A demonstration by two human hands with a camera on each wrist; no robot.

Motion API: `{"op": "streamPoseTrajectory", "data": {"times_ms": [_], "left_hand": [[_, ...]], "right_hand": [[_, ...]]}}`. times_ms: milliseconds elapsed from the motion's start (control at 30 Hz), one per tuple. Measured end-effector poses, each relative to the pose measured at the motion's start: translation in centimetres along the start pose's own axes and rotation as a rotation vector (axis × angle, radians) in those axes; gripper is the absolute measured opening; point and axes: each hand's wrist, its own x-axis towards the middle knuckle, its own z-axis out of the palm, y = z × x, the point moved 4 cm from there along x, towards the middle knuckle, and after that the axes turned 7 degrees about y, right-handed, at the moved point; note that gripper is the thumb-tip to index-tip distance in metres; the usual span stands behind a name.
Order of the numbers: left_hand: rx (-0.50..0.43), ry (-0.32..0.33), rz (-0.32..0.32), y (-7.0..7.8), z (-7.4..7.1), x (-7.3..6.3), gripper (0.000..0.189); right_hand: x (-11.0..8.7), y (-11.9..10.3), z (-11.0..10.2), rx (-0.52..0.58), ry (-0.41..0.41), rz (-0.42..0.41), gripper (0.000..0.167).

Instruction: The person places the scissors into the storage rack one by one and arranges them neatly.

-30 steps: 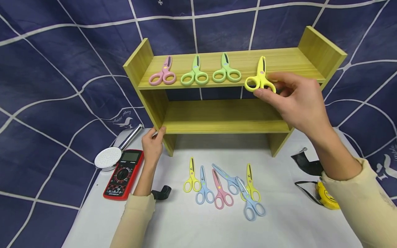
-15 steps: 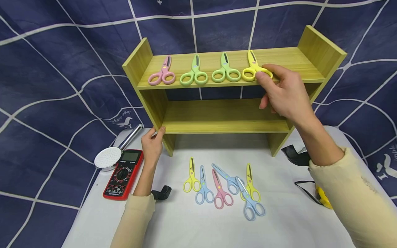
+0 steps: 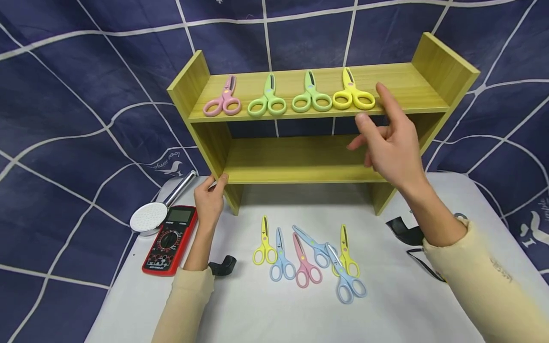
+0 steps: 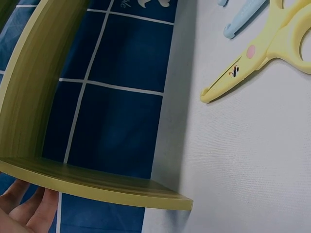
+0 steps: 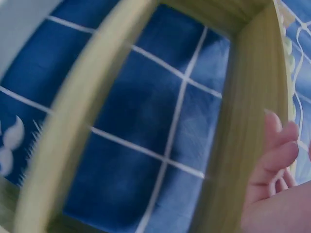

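Observation:
A two-tier wooden shelf (image 3: pixel 315 176) stands on the white table. On its top board lie pink scissors (image 3: pixel 223 100), two pairs of green scissors (image 3: pixel 268 99) and yellow scissors (image 3: pixel 352 94), side by side with blades toward the back. Just right of and in front of the yellow pair is my right hand (image 3: pixel 396 143), index finger extended, holding nothing. My left hand (image 3: pixel 209 200) grips the lower edge of the shelf's left side panel (image 4: pixel 112 187), with fingers on its outer face. Several more scissors lie on the table before the shelf: yellow (image 3: pixel 264 243), blue (image 3: pixel 281 257) and pink (image 3: pixel 305 262), two overlapping.
At the left lie a red multimeter (image 3: pixel 170 238) and a shower head (image 3: pixel 150 216). One black curved object (image 3: pixel 223 266) is beside the left forearm, another (image 3: pixel 403 231) by the right forearm. A black strap (image 3: pixel 424 263) is partly hidden by the right sleeve.
My right hand moved the yellow scissors left onto the top board beside the green ones, let go, and drew slightly away. The left hand stayed on the side panel.

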Motion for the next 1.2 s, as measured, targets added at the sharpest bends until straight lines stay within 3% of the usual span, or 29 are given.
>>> {"op": "streamPoseTrajectory", "data": {"times_ms": [133, 233, 367, 500, 633, 800, 933, 1067, 1200], "left_hand": [[-0.017, 0.004, 0.027, -0.8, 0.0, 0.4, 0.027], [-0.019, 0.003, 0.045, -0.8, 0.0, 0.3, 0.027], [-0.026, 0.014, 0.068, -0.8, 0.0, 0.4, 0.027], [-0.035, 0.017, 0.074, -0.8, 0.0, 0.4, 0.026], [-0.032, 0.017, 0.068, -0.9, 0.1, 0.3, 0.026], [-0.046, 0.020, 0.072, -1.0, 0.2, 0.3, 0.024], [-0.043, 0.022, 0.080, -0.7, 0.4, 0.2, 0.022], [-0.023, 0.027, 0.095, 1.4, 0.3, -0.7, 0.020], [-0.001, 0.030, 0.100, 3.0, 0.2, -1.5, 0.020]], "right_hand": [[-3.4, 1.3, 0.5, 0.097, 0.060, -0.148, 0.057], [-6.8, 3.2, 1.4, 0.144, 0.027, -0.197, 0.054], [-11.5, 6.6, 3.1, 0.099, -0.094, -0.050, 0.041], [-15.7, 9.8, 4.0, -0.055, -0.233, 0.131, 0.031], [-19.0, 11.4, 4.0, -0.179, -0.358, 0.215, 0.033], [-21.7, 11.9, 2.7, -0.251, -0.430, 0.183, 0.037], [-23.0, 12.2, 1.4, -0.246, -0.451, 0.141, 0.038], [-23.8, 12.5, 0.6, -0.228, -0.482, 0.092, 0.045], [-24.8, 12.5, 0.4, -0.337, -0.501, -0.030, 0.058]]}}
